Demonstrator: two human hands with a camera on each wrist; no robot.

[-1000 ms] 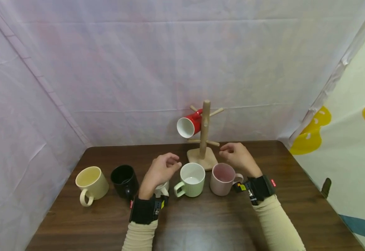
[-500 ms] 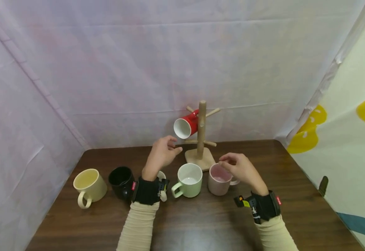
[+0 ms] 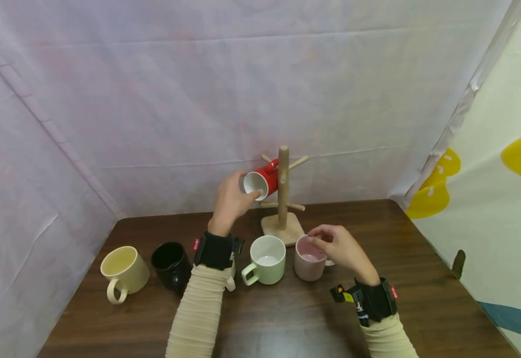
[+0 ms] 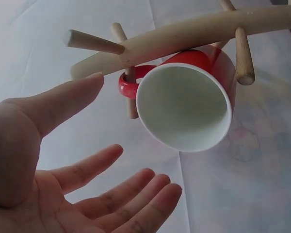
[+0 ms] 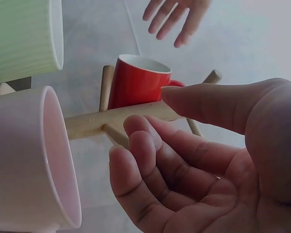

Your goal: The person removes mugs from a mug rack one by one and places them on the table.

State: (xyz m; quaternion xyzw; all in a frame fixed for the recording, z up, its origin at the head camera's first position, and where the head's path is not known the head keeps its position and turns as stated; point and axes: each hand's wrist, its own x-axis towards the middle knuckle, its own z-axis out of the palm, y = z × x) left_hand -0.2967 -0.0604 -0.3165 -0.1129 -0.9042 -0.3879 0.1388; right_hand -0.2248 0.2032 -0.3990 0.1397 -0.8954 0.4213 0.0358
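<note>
A red mug (image 3: pixel 271 177) with a white inside hangs by its handle from an upper peg of the wooden mug tree (image 3: pixel 283 211). My left hand (image 3: pixel 231 203) is raised beside its mouth, thumb and fingers spread. In the left wrist view a gap shows between those fingers and the red mug (image 4: pixel 184 109). My right hand (image 3: pixel 342 249) hovers over the rim of the pink mug (image 3: pixel 308 270), fingers loosely bent and holding nothing. The right wrist view has the pink mug (image 5: pixel 24 155) next to the fingertips.
A light green mug (image 3: pixel 270 271) stands in front of the tree's base. Further left are a black mug (image 3: pixel 171 266) and a cream mug (image 3: pixel 132 276). A white mug (image 3: pixel 230 282) is mostly hidden by my left forearm. Behind the brown table (image 3: pixel 278 323) hangs a pale cloth.
My left hand has moved up and away from me to the red mug's mouth. My right hand has come down and nearer, from beside the tree to over the pink mug.
</note>
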